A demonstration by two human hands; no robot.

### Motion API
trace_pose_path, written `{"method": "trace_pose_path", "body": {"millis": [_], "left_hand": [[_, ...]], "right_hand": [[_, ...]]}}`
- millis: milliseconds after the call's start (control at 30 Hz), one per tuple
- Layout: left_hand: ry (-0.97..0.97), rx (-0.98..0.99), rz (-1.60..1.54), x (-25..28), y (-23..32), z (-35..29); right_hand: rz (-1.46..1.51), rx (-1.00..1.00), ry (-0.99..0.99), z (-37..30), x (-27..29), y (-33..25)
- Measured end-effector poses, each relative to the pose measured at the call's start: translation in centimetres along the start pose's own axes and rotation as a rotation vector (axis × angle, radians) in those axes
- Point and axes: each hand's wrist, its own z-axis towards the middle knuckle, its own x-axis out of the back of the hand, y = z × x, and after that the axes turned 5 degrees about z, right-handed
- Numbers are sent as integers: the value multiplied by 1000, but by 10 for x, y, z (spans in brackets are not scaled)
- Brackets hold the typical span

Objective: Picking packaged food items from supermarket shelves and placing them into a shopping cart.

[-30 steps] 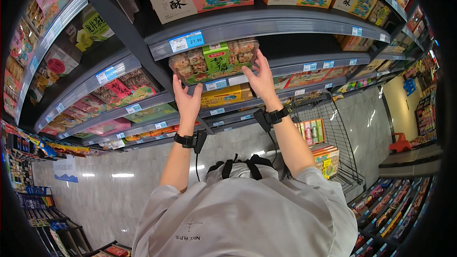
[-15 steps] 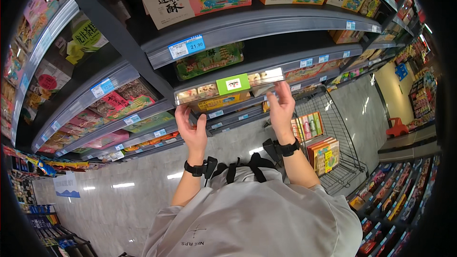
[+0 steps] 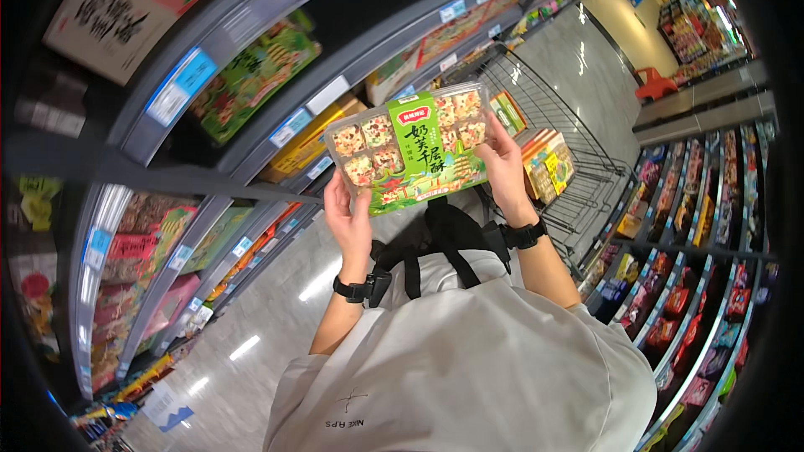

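Grey shelves [image 3: 251, 130] curve across the upper left, each front edge lined with small blue and white price tags. A green box [image 3: 251, 84] lies on one shelf above the hands, and yellow packs [image 3: 314, 142] sit on the shelf edge just beside the held thing. Pink and red packets [image 3: 138, 238] fill the lower shelves at the left. A wire shopping cart [image 3: 557, 146] stands to the right, close behind the right hand, with colourful boxes [image 3: 544, 163] stacked inside it. A second row of shelves [image 3: 695, 285] with small packets runs down the right edge. A red stool [image 3: 657, 84] is seen far off on the shiny floor. Nothing stands between the hands and the shelf front.

A clear snack tray [image 3: 410, 151] with a green label band across its middle is held up in front of the chest, between the shelf edge and the cart, its face turned toward the camera and tilted slightly down to the left. Its left end is clamped by the left hand [image 3: 350, 222], fingers behind and thumb on the front lower corner. Its right end is gripped by the right hand [image 3: 505, 167], fingers wrapped round the edge. Both forearms are raised with elbows bent, and a black band is worn on each wrist.
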Motion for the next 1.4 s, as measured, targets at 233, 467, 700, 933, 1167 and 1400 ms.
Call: {"method": "trace_pose_path", "body": {"millis": [233, 467, 700, 933, 1167, 1400], "left_hand": [[-216, 266, 181, -64, -24, 32], [-359, 518, 214, -191, -89, 31], [-575, 541, 275, -339, -137, 18], [-323, 1271, -79, -428, -228, 20], [-912, 992, 324, -447, -340, 10], [-292, 1529, 40, -469, -430, 19]], "right_hand": [[94, -269, -16, 25, 93, 45], [-215, -347, 116, 100, 210, 89], [-725, -181, 268, 212, 335, 127], [-802, -231, 282, 300, 425, 208], [-1069, -371, 44, 324, 437, 304], [-952, -512, 53, 344, 441, 360]]}}
